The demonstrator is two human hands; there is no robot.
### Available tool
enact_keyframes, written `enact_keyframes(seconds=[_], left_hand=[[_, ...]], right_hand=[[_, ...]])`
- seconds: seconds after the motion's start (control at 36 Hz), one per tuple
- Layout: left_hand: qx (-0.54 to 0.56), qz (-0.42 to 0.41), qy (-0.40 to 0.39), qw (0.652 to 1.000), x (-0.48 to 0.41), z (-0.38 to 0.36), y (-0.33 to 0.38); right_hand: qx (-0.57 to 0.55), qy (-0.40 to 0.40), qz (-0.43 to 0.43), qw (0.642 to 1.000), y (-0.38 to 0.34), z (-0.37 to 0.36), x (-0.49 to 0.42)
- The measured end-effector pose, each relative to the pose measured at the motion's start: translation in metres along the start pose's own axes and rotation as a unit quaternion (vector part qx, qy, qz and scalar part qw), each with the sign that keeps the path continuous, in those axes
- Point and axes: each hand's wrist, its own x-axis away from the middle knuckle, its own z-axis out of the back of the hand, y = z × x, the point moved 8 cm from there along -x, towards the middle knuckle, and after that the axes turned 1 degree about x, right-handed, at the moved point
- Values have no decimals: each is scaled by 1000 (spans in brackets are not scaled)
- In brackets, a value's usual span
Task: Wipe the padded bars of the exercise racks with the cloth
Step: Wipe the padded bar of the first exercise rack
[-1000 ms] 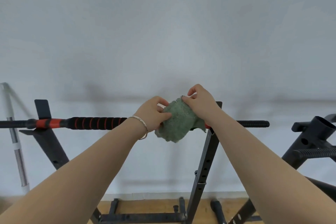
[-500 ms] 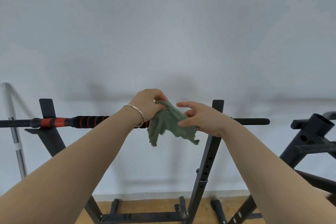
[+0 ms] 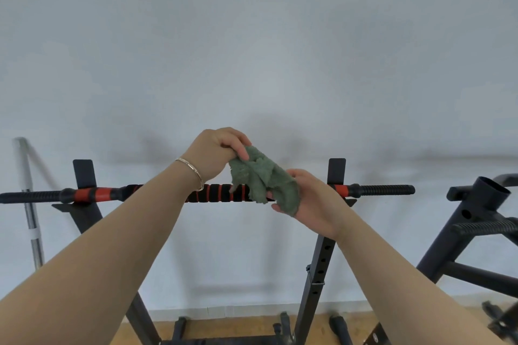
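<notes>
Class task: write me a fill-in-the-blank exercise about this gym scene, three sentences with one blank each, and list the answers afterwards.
1. The left hand and the right hand both hold a ____ cloth.
2. A bracelet sits on the ____ wrist.
3. The padded bar rests across ____ black uprights.

Missing words: green; left; two.

The black foam-padded bar with red stripes (image 3: 217,193) runs off the left edge; the crumpled green cloth (image 3: 263,176) and the right hand (image 3: 316,202) hide part of its middle. The black steel rack on the right (image 3: 473,221) is cropped.
</notes>
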Motion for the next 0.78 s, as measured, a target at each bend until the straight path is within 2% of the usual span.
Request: enact_keyframes(seconds=[0.06, 0.14, 0.22, 0.31, 0.36, 0.42, 0.47, 0.5, 0.56, 0.64, 0.69, 0.78], left_hand=[[40, 0, -1, 999, 3, 1, -3], [109, -1, -5, 994, 7, 2, -6], [140, 2, -3, 990, 11, 5, -10], [186, 23, -5, 982, 15, 7, -17], [238, 44, -5, 970, 17, 7, -20], [288, 67, 2, 955, 20, 6, -25], [313, 87, 9, 946, 24, 3, -30], [311, 99, 11, 945, 27, 1, -32], [274, 130, 6, 953, 33, -5, -40], [193, 168, -31, 966, 43, -19, -49], [180, 177, -70, 965, 49, -32, -50], [124, 194, -108, 967, 53, -44, -54]], right_hand=[[-17, 19, -4, 1000, 1, 1, 0], [96, 78, 14, 992, -1, 9, -1], [187, 78, -5, 979, 0, 11, -2], [330, 40, -18, 943, -7, 1, 2], [393, 57, -16, 918, -15, 2, 3], [361, 75, 5, 929, -23, 4, 2], [241, 84, 17, 967, -26, 5, 1], [191, 90, 21, 977, -27, 7, -1], [180, 122, 29, 976, -31, 12, -6], [260, 206, 45, 942, -43, 23, -15], [291, 265, 53, 918, -51, 30, -22], [365, 288, 79, 882, -66, 27, -36]])
